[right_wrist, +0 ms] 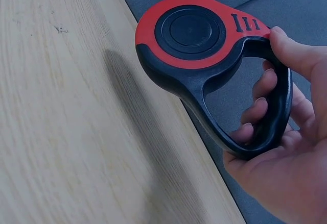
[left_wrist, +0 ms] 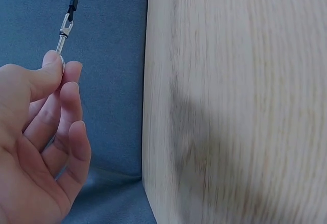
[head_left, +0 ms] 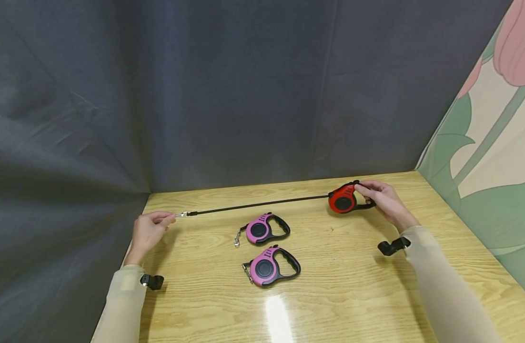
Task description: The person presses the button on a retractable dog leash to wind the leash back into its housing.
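A red and black retractable dog leash (head_left: 343,199) is held up above the table by my right hand (head_left: 384,202). In the right wrist view the fingers (right_wrist: 265,83) curl through the loop of its black handle (right_wrist: 278,104), the thumb lying near the top. My left hand (head_left: 148,233) pinches the silver metal clip (left_wrist: 62,43) between thumb and index finger. From the clip a black cord (head_left: 258,205) runs out straight to the red casing. Two pink and black retractable leashes lie on the table between my hands, an upper one (head_left: 258,230) and a lower one (head_left: 263,269).
The light wood table (head_left: 339,295) carries a bright glare patch near its front. Dark grey cloth (head_left: 245,95) hangs behind it and along the left side. On the right stands a wall with a tulip pattern (head_left: 494,157).
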`<action>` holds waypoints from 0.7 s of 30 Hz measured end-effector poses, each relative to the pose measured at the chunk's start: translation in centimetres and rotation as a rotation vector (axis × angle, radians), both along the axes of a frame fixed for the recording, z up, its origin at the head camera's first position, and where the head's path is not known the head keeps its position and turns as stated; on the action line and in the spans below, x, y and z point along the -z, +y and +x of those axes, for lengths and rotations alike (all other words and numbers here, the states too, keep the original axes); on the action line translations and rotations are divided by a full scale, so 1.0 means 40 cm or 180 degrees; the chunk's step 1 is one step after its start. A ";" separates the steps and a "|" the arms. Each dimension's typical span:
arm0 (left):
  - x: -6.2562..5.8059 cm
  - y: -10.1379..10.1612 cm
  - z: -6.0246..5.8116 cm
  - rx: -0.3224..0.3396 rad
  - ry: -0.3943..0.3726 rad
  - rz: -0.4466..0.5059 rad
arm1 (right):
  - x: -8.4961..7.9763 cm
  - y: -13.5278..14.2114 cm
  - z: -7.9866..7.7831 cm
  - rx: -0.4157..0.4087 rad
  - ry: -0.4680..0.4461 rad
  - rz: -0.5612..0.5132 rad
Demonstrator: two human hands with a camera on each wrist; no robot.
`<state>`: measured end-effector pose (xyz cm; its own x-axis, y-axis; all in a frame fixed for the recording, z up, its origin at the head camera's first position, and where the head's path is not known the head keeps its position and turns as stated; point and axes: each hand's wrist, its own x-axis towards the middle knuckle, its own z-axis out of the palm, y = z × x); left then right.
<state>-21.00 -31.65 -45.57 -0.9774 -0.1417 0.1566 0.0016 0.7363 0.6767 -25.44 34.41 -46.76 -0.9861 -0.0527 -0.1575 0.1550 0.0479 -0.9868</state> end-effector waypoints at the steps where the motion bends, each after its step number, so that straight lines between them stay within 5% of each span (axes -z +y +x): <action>1: -0.001 0.001 0.000 0.0021 0.0002 -0.0001 | 0.001 -0.001 0.000 0.0004 0.0007 -0.0010; 21: -0.001 0.012 -0.004 0.0218 -0.0156 0.0066 | 0.000 -0.024 -0.001 -0.0073 -0.0003 -0.0062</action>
